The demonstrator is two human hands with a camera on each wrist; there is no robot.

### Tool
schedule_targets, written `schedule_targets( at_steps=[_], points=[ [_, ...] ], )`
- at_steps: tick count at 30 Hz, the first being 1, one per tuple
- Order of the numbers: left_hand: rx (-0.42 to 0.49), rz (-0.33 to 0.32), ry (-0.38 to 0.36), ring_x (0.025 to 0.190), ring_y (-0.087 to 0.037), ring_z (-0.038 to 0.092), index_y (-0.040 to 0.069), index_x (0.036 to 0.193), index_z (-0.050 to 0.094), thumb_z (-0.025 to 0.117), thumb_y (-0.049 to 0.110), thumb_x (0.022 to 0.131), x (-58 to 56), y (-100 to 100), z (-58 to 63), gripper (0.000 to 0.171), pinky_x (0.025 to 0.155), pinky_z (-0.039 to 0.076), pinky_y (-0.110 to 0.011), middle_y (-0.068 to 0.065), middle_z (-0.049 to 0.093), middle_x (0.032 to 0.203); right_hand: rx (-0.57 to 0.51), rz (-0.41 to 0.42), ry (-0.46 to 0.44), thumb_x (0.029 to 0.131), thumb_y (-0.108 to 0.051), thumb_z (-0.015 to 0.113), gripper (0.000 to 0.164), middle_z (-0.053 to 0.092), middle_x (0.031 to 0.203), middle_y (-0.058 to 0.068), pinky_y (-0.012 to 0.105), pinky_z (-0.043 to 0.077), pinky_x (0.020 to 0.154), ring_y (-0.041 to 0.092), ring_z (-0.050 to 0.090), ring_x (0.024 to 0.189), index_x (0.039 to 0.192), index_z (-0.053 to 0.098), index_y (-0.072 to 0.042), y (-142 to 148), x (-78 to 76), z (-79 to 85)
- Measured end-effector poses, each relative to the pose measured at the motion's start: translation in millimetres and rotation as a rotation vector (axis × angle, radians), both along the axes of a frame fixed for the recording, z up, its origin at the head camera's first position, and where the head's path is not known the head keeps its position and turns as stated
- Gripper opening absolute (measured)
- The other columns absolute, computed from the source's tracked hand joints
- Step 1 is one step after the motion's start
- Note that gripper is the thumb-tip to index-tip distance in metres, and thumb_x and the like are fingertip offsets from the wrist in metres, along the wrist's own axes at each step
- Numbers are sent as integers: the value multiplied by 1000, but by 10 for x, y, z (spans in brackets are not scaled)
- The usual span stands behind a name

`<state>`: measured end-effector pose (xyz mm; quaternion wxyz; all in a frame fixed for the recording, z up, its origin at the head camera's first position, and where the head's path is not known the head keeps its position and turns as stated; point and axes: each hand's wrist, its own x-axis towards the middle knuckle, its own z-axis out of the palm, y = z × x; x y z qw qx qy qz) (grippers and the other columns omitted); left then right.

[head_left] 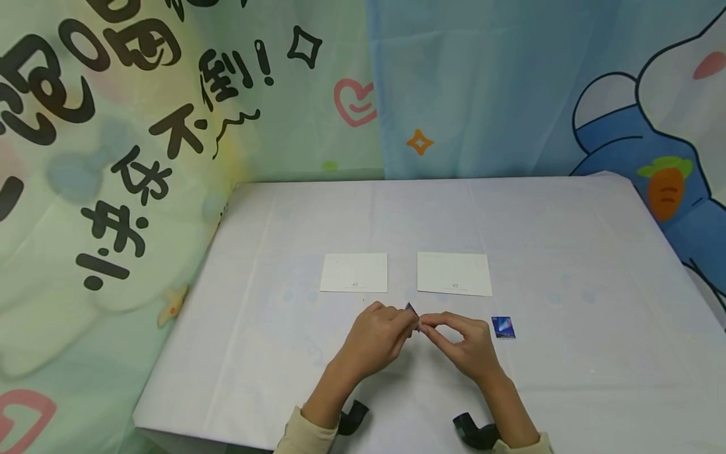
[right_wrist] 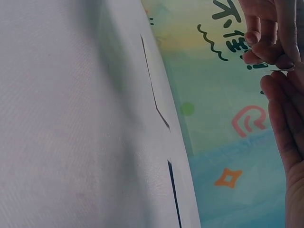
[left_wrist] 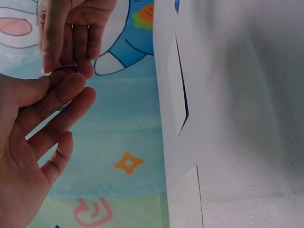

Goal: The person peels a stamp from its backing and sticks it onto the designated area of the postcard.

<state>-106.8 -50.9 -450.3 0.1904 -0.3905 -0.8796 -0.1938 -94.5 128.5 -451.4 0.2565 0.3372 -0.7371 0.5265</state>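
Observation:
Both hands meet above the table in front of two white cards. My left hand [head_left: 375, 335] pinches a small thin printed square [head_left: 410, 308], dark purple at the corner that shows; the fingers cover most of it. Thumb and index finger of my right hand [head_left: 467, 348] pinch at the same piece's right edge. In the left wrist view, the square [left_wrist: 71, 68] shows a dark rim and a bit of orange between the fingertips. From the right wrist it is seen edge-on as a thin line. A second small square [head_left: 503, 327], shiny blue, lies flat on the table right of the right hand.
A left white card [head_left: 354, 272] and a right white card [head_left: 454, 273] lie side by side beyond the hands, each with tiny print at its near edge. The white-covered table [head_left: 272, 353] ends at a printed cloth backdrop [head_left: 482, 88] behind and to the left.

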Motion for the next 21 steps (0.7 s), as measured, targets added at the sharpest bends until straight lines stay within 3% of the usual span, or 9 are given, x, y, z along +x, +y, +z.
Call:
schedule_targets(
  at_steps=[13, 21],
  points=[
    [40, -25, -31, 68, -3, 59, 15, 89, 62, 56, 19, 92, 0, -10, 20, 7, 67, 43, -23, 10, 65, 76, -54, -3, -22, 61, 23, 68, 28, 68, 80, 16, 18, 50, 69, 19, 67, 74, 84, 67, 7, -6, 12, -21],
    [63, -37, -44, 63, -2, 55, 14, 89, 61, 55, 18, 93, 5, 16, 29, 9, 65, 42, -23, 11, 62, 71, -68, -32, -55, 61, 24, 66, 28, 68, 79, 15, 18, 50, 71, 19, 67, 73, 83, 67, 7, 1, 24, -27]
  ],
)
